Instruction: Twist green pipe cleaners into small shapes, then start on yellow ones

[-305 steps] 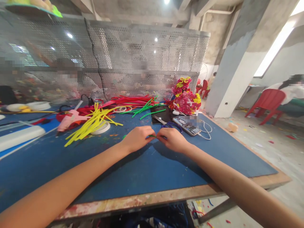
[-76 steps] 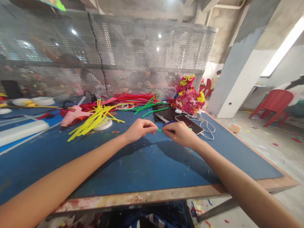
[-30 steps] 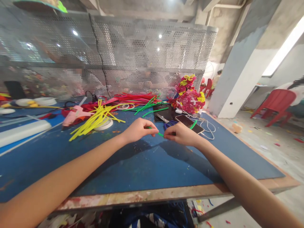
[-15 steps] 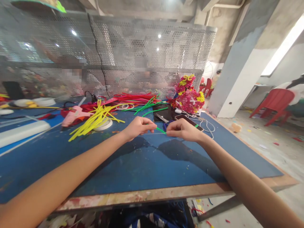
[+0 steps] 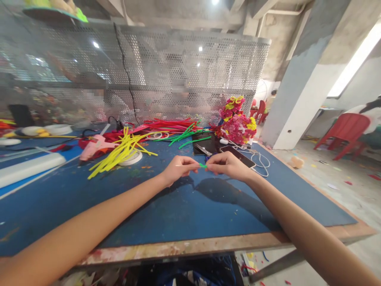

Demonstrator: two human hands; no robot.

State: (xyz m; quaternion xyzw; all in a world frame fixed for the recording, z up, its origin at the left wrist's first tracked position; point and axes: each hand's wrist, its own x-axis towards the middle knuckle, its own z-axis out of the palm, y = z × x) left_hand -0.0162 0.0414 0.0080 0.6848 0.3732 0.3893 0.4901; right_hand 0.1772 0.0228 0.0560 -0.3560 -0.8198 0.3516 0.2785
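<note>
Between my fingertips a short stretch of green pipe cleaner [image 5: 203, 165] shows above the blue tabletop [image 5: 178, 214]. My left hand [image 5: 181, 169] pinches its left end, and my right hand [image 5: 224, 163] grips it from the right; the rest of it is hidden by the fingers. Just behind my right hand lie scissors [image 5: 203, 149] and a dark phone [image 5: 238, 155]. Loose green pipe cleaners [image 5: 190, 136] are spread farther back, beyond my hands.
Yellow pipe cleaners [image 5: 119, 153] lie over a white tape roll [image 5: 132, 158], beside a pink glue gun [image 5: 97, 147]. Red pipe cleaners [image 5: 172, 126] line the back. A pink-and-yellow pipe-cleaner piece [image 5: 236, 125] stands at back right, near a white cable [image 5: 263, 163].
My left hand has moved right and slightly down, closing the gap to my right hand. Less of the green pipe cleaner shows between them.
</note>
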